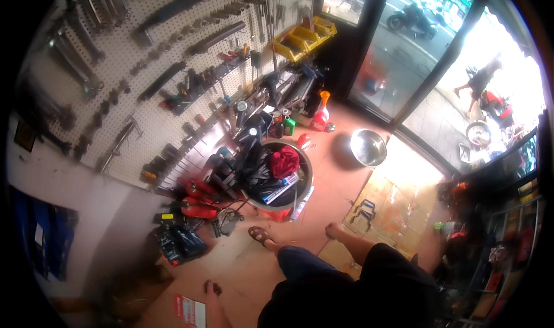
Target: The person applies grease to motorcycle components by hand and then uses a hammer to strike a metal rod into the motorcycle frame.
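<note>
hands: right (pixel 333 231) low centre, grip unclear; left unseen | tub (pixel 281 178) centre, red rag (pixel 285 161) inside | steel bowl (pixel 368 147) right

The person is wearing a black top (pixel 352 296), which is filling the lower middle of the view as a dark, loose mass. Blue shorts (pixel 297 260) are showing beneath it, ending at the knee. A brown strapped sandal (pixel 259 234) is covering the forward foot, and another sandal (pixel 212 287) with dark straps is showing on a foot near the lower edge. Neither grip is showing clearly.
</note>
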Available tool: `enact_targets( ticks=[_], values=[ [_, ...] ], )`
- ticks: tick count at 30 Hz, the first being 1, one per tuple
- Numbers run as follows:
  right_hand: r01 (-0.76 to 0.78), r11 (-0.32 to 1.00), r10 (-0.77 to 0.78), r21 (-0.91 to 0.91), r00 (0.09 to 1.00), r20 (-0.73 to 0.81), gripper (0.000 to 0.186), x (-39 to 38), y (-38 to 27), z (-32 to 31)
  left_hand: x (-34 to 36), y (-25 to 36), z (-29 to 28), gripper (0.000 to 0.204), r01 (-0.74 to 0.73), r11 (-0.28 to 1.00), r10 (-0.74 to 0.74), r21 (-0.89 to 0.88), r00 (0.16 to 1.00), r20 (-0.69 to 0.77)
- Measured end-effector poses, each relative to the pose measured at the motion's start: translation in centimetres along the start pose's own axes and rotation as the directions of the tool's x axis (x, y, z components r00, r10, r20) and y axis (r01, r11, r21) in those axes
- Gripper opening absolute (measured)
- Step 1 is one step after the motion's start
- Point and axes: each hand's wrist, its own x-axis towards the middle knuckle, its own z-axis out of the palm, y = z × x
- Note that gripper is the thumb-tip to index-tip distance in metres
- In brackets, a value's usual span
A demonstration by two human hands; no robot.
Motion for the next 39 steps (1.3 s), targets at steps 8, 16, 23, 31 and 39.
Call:
enact_targets(
  ticks=[8,16,23,31,39],
  values=[
    [-0.113,0.984,0.109,0.136,0.993,0.034,0.026,-6.5,9.5,-6.3,-17.4,-1.2,3.8,0.02,0.318,0.946,-0.304,0.059,0.937,-0.174],
    [0.202,0.92,-0.177,0.336,0.979,-0.105,0.025,-0.1,8.9,-14.3,-13.3,-5.6,2.1,0.014,0.156,0.951,-0.113,0.265,0.979,-0.17],
    [0.024,0.869,-0.051,0.494,0.998,0.042,0.039,1.9,14.8,-25.9,-15.0,1.9,24.8,0.015,0.1,0.894,-0.129,0.436,0.991,0.039],
    [-0.138,0.873,0.178,0.467,0.983,-0.042,0.028,7.8,21.1,-37.5,-13.6,3.2,35.7,0.027,-0.153,0.696,0.099,0.701,0.988,0.118],
    [0.109,0.928,-0.12,0.357,0.993,0.01,0.029,5.2,12.6,-38.4,1.6,10.1,40.4,0.033,-0.332,-0.214,0.467,0.919,0.791,0.395]
  ],
)
